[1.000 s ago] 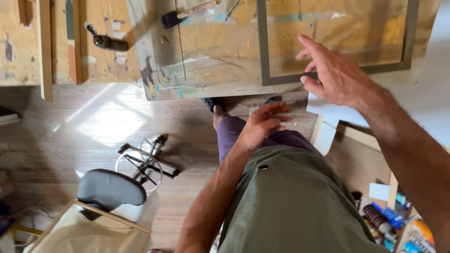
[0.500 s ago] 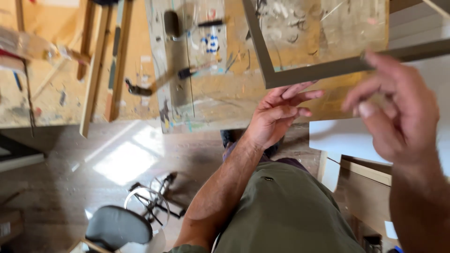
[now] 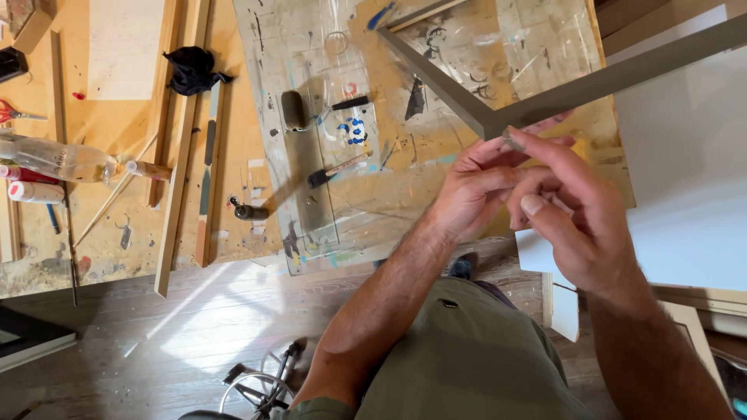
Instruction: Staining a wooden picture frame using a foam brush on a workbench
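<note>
A grey picture frame (image 3: 560, 85) lies on a paint-stained board (image 3: 389, 124), its near corner pointing toward me. My left hand (image 3: 475, 190) rests just below that corner, fingers curled and touching the frame's underside. My right hand (image 3: 572, 206) overlaps it from the right, forefinger and thumb pinching a small grey object (image 3: 512, 138) right at the corner. What that small piece is I cannot make out.
On the board lie a small roller (image 3: 294, 109), a black-handled brush (image 3: 336, 169) and blue paint dabs (image 3: 354, 128). To the left are wood strips (image 3: 180, 148), a black rag (image 3: 191, 68), a plastic bottle (image 3: 58, 159) and scissors (image 3: 15, 113). White sheets (image 3: 685, 194) lie right.
Both hands have come together at the frame's near corner; earlier the right hand hovered apart on the right. The view has tilted toward the workbench.
</note>
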